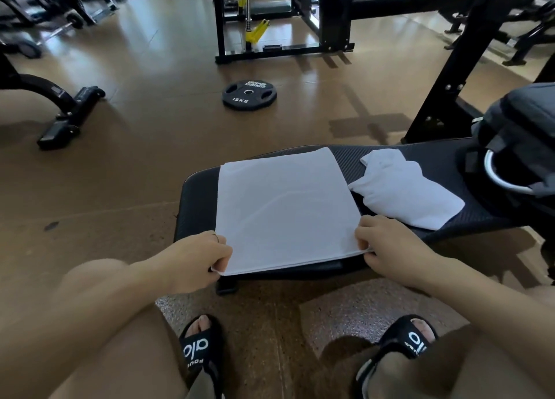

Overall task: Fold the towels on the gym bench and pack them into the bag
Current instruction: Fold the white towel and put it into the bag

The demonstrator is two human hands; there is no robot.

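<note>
Gym bench (pixel 198 188) holds one towel (pixel 285 209) mid-fold, left hand (pixel 192 260) and right hand (pixel 387 245) pinching its near corners, another towel (pixel 402 188) unfolded, bag (pixel 519 146) likely unpacked.

A white towel (pixel 285 212) is lying flat and smooth across the near end of the black gym bench (pixel 354 161), folded into a neat rectangle, its near edge showing stacked layers and overhanging the bench's front edge slightly. At about three o'clock from it, a second white towel (pixel 402 194) is sitting loosely bunched and rumpled on the bench, its corner just touching the flat one's right edge. Further toward two o'clock, a dark grey bag (pixel 522 134) is resting on the bench's far right end, gaping open.
</note>
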